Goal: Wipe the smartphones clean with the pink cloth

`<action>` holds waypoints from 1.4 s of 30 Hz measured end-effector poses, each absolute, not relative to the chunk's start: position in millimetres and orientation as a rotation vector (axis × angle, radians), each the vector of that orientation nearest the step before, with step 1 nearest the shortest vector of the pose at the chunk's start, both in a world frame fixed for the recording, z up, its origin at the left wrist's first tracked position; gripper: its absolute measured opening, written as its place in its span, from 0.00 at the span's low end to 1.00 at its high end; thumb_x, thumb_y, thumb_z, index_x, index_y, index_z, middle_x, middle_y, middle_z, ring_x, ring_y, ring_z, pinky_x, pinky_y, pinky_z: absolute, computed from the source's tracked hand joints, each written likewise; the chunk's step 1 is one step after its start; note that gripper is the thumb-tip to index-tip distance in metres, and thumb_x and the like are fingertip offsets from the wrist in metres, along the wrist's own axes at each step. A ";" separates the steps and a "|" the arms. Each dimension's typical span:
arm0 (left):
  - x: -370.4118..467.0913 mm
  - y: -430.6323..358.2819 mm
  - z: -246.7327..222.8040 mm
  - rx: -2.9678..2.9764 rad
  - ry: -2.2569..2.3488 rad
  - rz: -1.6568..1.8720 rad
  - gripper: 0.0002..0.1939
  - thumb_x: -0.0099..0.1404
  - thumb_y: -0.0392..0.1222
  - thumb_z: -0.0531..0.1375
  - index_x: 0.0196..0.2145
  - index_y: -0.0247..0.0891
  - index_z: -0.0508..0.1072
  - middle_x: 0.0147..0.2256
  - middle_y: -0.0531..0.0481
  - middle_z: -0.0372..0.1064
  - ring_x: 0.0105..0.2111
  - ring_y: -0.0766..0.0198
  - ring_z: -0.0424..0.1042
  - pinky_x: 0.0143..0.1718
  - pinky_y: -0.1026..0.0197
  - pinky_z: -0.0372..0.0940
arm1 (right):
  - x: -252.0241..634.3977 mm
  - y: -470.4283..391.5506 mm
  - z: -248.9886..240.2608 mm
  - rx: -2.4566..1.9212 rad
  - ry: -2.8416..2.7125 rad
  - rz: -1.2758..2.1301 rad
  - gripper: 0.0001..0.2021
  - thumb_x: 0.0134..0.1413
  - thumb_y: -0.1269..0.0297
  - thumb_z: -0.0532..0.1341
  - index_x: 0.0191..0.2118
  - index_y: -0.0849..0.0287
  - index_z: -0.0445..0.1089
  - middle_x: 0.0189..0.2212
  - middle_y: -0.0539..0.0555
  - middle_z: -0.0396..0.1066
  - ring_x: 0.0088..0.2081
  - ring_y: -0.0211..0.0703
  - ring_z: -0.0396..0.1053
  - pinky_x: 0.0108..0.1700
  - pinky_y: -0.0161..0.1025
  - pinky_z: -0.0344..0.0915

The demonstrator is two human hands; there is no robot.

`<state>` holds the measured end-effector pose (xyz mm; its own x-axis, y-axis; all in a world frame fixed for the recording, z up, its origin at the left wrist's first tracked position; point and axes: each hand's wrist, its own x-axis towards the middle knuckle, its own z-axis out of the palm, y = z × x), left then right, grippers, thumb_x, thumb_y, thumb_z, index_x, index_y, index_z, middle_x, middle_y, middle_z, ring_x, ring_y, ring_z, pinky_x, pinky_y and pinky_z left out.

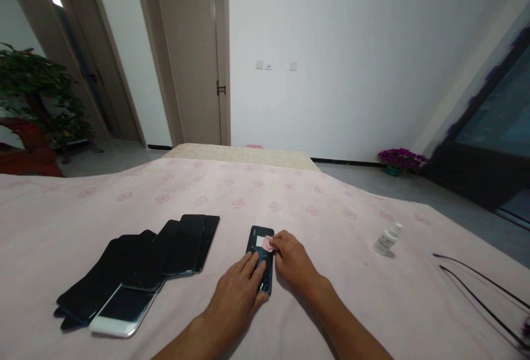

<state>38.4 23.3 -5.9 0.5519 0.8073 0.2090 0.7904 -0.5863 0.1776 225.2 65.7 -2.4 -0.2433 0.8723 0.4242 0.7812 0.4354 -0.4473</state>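
One separate phone (268, 265), at least six piled phones (184, 244), one pink cloth (268, 243), one bottle (388, 239)

I can't read any words from here: the print on the bottle (386, 240) is too small, and the tiny marks on the held phone (269, 267) are just as illegible.

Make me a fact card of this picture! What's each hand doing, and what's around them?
Left hand: lying on a dark smartphone, back side up
Right hand: pinching a small pink cloth at the smartphone's back
Off to the left: overlapping dark phones, one white-edged phone
Off to the right: small white bottle
Underneath: pink flowered tablecloth
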 end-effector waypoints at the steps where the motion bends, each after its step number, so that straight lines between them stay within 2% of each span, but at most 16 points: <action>1: 38.3 24.0 -6.4 2.713 1.393 0.427 0.28 0.63 0.43 0.63 0.60 0.39 0.66 0.62 0.43 0.60 0.61 0.50 0.61 0.61 0.48 0.61 | 224.1 63.7 -0.9 -1.391 -2.081 0.194 0.15 0.50 0.82 0.54 0.34 0.60 0.75 0.35 0.56 0.71 0.38 0.43 0.68 0.43 0.38 0.65; 7: 38.5 25.6 -10.4 2.760 1.353 0.474 0.31 0.61 0.42 0.65 0.61 0.37 0.65 0.61 0.40 0.62 0.61 0.49 0.62 0.60 0.48 0.63 | 219.4 58.6 -0.8 -1.287 -2.107 0.246 0.12 0.50 0.81 0.57 0.30 0.60 0.75 0.33 0.55 0.72 0.38 0.43 0.68 0.43 0.37 0.65; 12: 37.6 20.7 -14.8 2.819 1.383 0.546 0.26 0.61 0.38 0.64 0.57 0.36 0.68 0.57 0.39 0.67 0.56 0.49 0.67 0.57 0.47 0.66 | 221.2 60.5 -6.5 -1.201 -2.084 0.232 0.16 0.46 0.84 0.55 0.35 0.60 0.76 0.37 0.56 0.72 0.41 0.44 0.68 0.46 0.39 0.65; 18: 35.1 17.1 -18.3 2.869 1.358 0.534 0.22 0.64 0.35 0.63 0.56 0.37 0.69 0.52 0.41 0.71 0.49 0.52 0.71 0.50 0.50 0.70 | 224.5 61.3 -5.8 -1.080 -2.114 0.313 0.14 0.46 0.82 0.55 0.29 0.58 0.75 0.32 0.53 0.72 0.37 0.42 0.68 0.42 0.37 0.65; 22: 36.4 17.4 -25.1 2.889 1.372 0.461 0.22 0.64 0.33 0.62 0.56 0.35 0.70 0.55 0.38 0.69 0.52 0.50 0.70 0.53 0.49 0.68 | 226.5 80.4 -6.1 -1.267 -1.922 0.212 0.16 0.48 0.81 0.53 0.35 0.59 0.75 0.37 0.56 0.73 0.42 0.44 0.68 0.49 0.41 0.64; 25: 37.2 17.2 -27.0 2.870 1.369 0.411 0.22 0.65 0.31 0.61 0.57 0.33 0.69 0.56 0.36 0.67 0.55 0.50 0.68 0.56 0.49 0.66 | 225.0 100.5 -4.8 -1.365 -1.992 0.193 0.18 0.48 0.81 0.53 0.41 0.61 0.75 0.42 0.57 0.74 0.46 0.45 0.68 0.52 0.41 0.61; 30: 35.8 15.4 -21.7 2.806 1.361 0.362 0.22 0.66 0.31 0.58 0.58 0.33 0.68 0.58 0.35 0.65 0.57 0.49 0.67 0.58 0.49 0.64 | 212.6 123.7 2.8 -1.512 -2.182 0.171 0.19 0.44 0.84 0.53 0.38 0.62 0.75 0.39 0.57 0.75 0.44 0.45 0.68 0.50 0.39 0.59; 34: 35.3 14.3 -15.2 2.779 1.342 0.335 0.22 0.66 0.28 0.55 0.58 0.31 0.68 0.59 0.34 0.64 0.58 0.50 0.65 0.59 0.50 0.62 | 195.1 124.6 9.5 -1.469 -2.306 0.186 0.16 0.43 0.84 0.55 0.32 0.61 0.76 0.36 0.57 0.75 0.42 0.44 0.68 0.48 0.38 0.58; 42: 30.3 8.8 4.8 2.757 1.339 0.211 0.22 0.67 0.27 0.51 0.58 0.32 0.68 0.60 0.35 0.63 0.59 0.51 0.64 0.59 0.51 0.62 | 175.8 108.3 11.0 -1.380 -2.381 0.191 0.17 0.48 0.84 0.53 0.35 0.61 0.77 0.42 0.58 0.75 0.45 0.44 0.66 0.49 0.37 0.59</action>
